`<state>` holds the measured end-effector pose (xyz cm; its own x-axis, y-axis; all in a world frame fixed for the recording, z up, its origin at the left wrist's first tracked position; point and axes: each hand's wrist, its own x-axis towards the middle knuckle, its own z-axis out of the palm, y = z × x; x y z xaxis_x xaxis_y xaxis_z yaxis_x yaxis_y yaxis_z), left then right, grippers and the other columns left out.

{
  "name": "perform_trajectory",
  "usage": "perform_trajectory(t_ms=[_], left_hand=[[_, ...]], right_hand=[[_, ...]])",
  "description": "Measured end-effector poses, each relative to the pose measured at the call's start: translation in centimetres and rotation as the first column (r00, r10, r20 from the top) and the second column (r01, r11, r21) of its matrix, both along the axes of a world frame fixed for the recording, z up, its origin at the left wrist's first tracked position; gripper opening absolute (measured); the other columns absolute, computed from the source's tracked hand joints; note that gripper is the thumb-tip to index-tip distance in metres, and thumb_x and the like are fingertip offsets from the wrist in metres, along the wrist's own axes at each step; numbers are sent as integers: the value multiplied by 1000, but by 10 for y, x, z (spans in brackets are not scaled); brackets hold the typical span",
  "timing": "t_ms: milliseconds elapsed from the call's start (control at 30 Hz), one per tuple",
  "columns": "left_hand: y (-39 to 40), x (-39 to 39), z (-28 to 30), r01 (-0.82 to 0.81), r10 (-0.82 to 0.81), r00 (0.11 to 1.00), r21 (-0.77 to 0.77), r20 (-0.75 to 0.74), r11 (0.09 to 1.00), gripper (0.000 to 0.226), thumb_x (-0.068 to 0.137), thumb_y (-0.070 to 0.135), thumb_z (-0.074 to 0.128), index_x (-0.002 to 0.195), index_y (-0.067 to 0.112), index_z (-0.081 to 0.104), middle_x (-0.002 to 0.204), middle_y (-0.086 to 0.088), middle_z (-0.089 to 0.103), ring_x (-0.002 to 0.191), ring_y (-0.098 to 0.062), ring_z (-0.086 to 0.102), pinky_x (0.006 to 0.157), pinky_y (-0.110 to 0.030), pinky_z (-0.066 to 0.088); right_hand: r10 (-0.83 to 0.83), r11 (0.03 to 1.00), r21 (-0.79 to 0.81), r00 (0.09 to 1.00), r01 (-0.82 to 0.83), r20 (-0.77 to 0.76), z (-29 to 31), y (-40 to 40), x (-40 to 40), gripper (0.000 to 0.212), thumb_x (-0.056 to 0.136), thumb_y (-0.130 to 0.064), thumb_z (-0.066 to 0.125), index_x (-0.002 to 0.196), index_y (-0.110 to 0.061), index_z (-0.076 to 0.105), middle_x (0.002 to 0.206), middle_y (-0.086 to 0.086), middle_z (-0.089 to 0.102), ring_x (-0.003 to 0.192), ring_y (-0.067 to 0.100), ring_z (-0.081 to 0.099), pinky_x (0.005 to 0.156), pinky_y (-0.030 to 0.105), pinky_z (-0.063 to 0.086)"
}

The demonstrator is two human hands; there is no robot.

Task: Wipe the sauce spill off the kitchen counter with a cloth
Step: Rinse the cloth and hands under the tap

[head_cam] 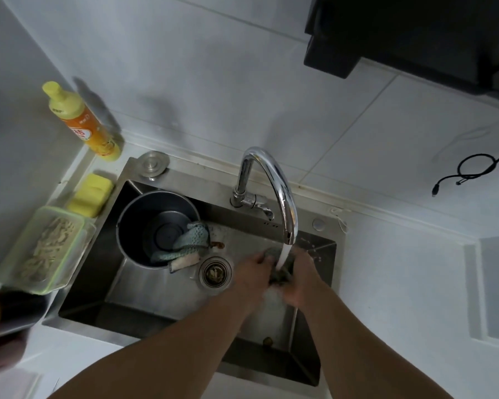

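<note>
Both my hands are over the steel sink, under water running from the chrome tap. My left hand and my right hand grip a dark wet cloth bunched between them; most of the cloth is hidden by my fingers and the stream. The white counter lies to the right of the sink. No sauce spill shows on the counter in this view.
A metal pot stands in the sink's left part with a blue cloth draped over its rim. The drain strainer holds scraps. A yellow detergent bottle, yellow sponge and green-rimmed food box line the left edge. A black cable lies at the right.
</note>
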<state>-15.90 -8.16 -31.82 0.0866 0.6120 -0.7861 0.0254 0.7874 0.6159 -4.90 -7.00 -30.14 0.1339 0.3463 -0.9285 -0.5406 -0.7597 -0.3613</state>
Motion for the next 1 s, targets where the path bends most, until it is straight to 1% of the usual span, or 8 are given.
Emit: perform_trajectory(t_ms=[133, 333, 367, 533, 600, 700, 900, 1000], left_hand=[[14, -14, -5, 301, -216, 897, 174, -384, 938, 21, 100, 43, 61, 99, 25, 73, 89, 5, 73, 85, -17, 68, 80, -35, 57], [12, -30, -1, 683, -380, 511, 96, -771, 724, 38, 102, 56, 37, 97, 34, 68, 90, 9, 69, 78, -15, 62, 67, -32, 48], [13, -34, -1, 706, -360, 467, 96, -807, 702, 37, 103, 54, 37, 104, 36, 69, 100, 8, 70, 86, -18, 65, 70, -33, 50], [13, -52, 0, 725, -344, 553, 235, -759, 648, 34, 106, 48, 44, 133, 42, 64, 151, 10, 51, 138, -22, 48, 108, -40, 44], [14, -53, 4, 663, -291, 677, 389, -676, 639, 27, 106, 42, 47, 119, 33, 69, 126, 8, 64, 119, -19, 58, 96, -36, 50], [12, -53, 17, 707, -309, 674, 463, -671, 535, 25, 106, 41, 45, 105, 29, 67, 96, 9, 65, 88, -11, 59, 79, -35, 52], [14, -57, 24, 791, -469, 598, 382, -649, 478, 31, 102, 52, 49, 117, 29, 63, 103, 4, 71, 92, -17, 67, 80, -36, 55], [12, -62, 12, 815, -585, 565, 288, -582, 502, 26, 99, 52, 54, 108, 30, 65, 97, 7, 71, 89, -14, 67, 80, -35, 55]], right_hand=[[387, 906, -3, 825, -423, 412, -5, -23, 21, 13, 106, -22, 60, 104, -21, 72, 108, 15, 74, 98, 34, 74, 89, 57, 61], [663, 437, -337, 45, -834, 748, -11, -41, 31, 39, 110, -50, 36, 99, -28, 68, 90, -9, 65, 75, 7, 60, 65, 29, 49], [626, 414, -331, 1, -848, 780, -9, -41, 28, 36, 108, -49, 38, 99, -31, 67, 92, -12, 63, 77, 4, 59, 66, 27, 48], [541, 490, -81, 231, -868, 808, 4, -41, 19, 17, 100, -32, 63, 84, -32, 69, 73, -8, 70, 61, 3, 66, 64, 24, 57], [540, 591, 52, 442, -805, 716, 10, -35, 18, 13, 94, -34, 71, 85, -25, 73, 73, -4, 73, 56, 3, 64, 58, 19, 52], [564, 614, 60, 491, -787, 664, 18, -29, 19, 25, 94, -41, 73, 83, -18, 76, 72, 3, 72, 55, 4, 58, 54, 19, 44], [303, 825, 297, 821, -480, 484, 38, -27, 23, 26, 105, -30, 62, 89, -19, 80, 89, 9, 78, 88, 29, 76, 90, 50, 60], [295, 817, 298, 802, -493, 519, 45, -29, 27, 27, 105, -29, 61, 89, -20, 80, 93, 11, 78, 96, 34, 74, 98, 55, 56]])
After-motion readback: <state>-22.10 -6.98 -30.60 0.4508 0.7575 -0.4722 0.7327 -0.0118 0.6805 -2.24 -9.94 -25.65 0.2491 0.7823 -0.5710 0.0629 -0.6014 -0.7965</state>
